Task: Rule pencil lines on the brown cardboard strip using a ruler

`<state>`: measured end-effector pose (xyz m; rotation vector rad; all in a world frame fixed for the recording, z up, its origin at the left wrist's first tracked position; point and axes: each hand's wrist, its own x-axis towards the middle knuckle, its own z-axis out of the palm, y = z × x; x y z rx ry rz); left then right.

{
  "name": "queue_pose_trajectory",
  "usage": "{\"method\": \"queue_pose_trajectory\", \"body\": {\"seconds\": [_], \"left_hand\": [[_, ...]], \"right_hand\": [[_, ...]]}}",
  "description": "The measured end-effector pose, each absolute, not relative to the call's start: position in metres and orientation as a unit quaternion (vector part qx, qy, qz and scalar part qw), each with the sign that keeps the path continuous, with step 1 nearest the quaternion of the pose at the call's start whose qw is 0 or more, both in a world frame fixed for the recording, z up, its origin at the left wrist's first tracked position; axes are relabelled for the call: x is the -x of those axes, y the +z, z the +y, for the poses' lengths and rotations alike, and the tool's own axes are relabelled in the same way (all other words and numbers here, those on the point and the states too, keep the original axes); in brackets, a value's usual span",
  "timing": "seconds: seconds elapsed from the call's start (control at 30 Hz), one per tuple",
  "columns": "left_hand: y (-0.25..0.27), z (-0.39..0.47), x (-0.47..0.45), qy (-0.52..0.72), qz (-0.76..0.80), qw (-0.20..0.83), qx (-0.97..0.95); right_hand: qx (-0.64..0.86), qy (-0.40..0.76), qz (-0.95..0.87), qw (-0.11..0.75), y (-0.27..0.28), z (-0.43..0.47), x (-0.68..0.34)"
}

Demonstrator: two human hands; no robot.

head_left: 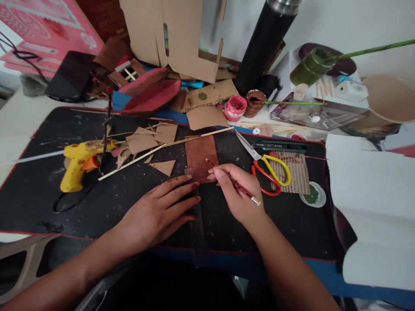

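Observation:
A brown painted piece of cardboard (201,151) lies flat on the black mat (223,235) in front of me. My left hand (158,209) rests with fingers stretched out, their tips on a clear ruler (198,235). The ruler runs toward me from the lower left part of the brown piece, and its near end reaches past the mat's front edge. In my right hand (241,190) is a red and black pencil (240,186), pinched between thumb and fingers. Its sharpened end points up and left over the brown piece; whether it touches I cannot tell.
Left of the hands lie a yellow glue gun (78,160), cardboard scraps (142,140) and a thin wooden stick (136,162). On the right are scissors (264,166), a utility knife (282,146) and corrugated cardboard (290,172). Paint jars (235,108) and a black flask (266,43) stand behind.

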<state>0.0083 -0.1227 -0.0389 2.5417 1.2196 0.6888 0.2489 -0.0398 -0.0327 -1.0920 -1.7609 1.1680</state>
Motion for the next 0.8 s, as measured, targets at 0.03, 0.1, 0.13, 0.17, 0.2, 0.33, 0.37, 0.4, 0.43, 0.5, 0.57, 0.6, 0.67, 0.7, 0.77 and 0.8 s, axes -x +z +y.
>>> {"method": "queue_pose_trajectory", "body": {"seconds": [0.03,0.1,0.13,0.17,0.2,0.33,0.37,0.4,0.43,0.5,0.57,0.6,0.67,0.7,0.77,0.8], "left_hand": [[-0.0387,-0.1228,-0.0083,0.234,0.418,0.120,-0.870],[-0.0385,-0.1229,-0.0082,0.234,0.418,0.121,-0.870],[-0.0385,-0.1229,-0.0082,0.234,0.418,0.121,-0.869],[-0.0386,-0.1230,-0.0080,0.234,0.417,0.120,-0.870],[-0.0387,-0.1230,-0.0079,0.234,0.416,0.118,-0.871],[-0.0391,-0.1233,-0.0077,0.227,0.414,0.110,-0.874],[-0.0392,-0.1233,-0.0079,0.227,0.415,0.110,-0.874],[-0.0391,-0.1233,-0.0081,0.227,0.415,0.111,-0.874],[-0.0390,-0.1232,-0.0084,0.227,0.414,0.111,-0.875],[-0.0388,-0.1230,-0.0090,0.224,0.412,0.108,-0.877],[-0.0387,-0.1227,-0.0093,0.221,0.411,0.105,-0.878],[-0.0387,-0.1226,-0.0093,0.221,0.412,0.104,-0.878],[-0.0386,-0.1224,-0.0091,0.224,0.412,0.106,-0.877],[-0.0386,-0.1223,-0.0090,0.225,0.412,0.108,-0.876],[-0.0386,-0.1222,-0.0087,0.226,0.413,0.109,-0.875],[-0.0386,-0.1221,-0.0087,0.225,0.414,0.107,-0.876]], "right_hand": [[0.425,0.455,-0.687,0.374,-0.0327,-0.0397,-0.2488],[0.424,0.455,-0.687,0.376,-0.0329,-0.0397,-0.2486],[0.424,0.456,-0.686,0.377,-0.0330,-0.0397,-0.2485],[0.425,0.457,-0.684,0.377,-0.0331,-0.0398,-0.2485],[0.426,0.459,-0.683,0.377,-0.0331,-0.0399,-0.2484],[0.430,0.462,-0.679,0.374,-0.0323,-0.0400,-0.2479],[0.430,0.462,-0.679,0.375,-0.0319,-0.0400,-0.2477],[0.430,0.462,-0.678,0.376,-0.0316,-0.0399,-0.2476],[0.430,0.462,-0.678,0.377,-0.0313,-0.0399,-0.2474],[0.428,0.463,-0.677,0.378,-0.0308,-0.0398,-0.2471],[0.428,0.464,-0.677,0.379,-0.0306,-0.0399,-0.2470],[0.427,0.465,-0.677,0.379,-0.0306,-0.0399,-0.2470],[0.426,0.464,-0.678,0.378,-0.0308,-0.0400,-0.2471],[0.426,0.463,-0.679,0.378,-0.0311,-0.0400,-0.2471],[0.426,0.460,-0.681,0.377,-0.0314,-0.0401,-0.2472],[0.427,0.459,-0.682,0.377,-0.0315,-0.0400,-0.2472]]}}
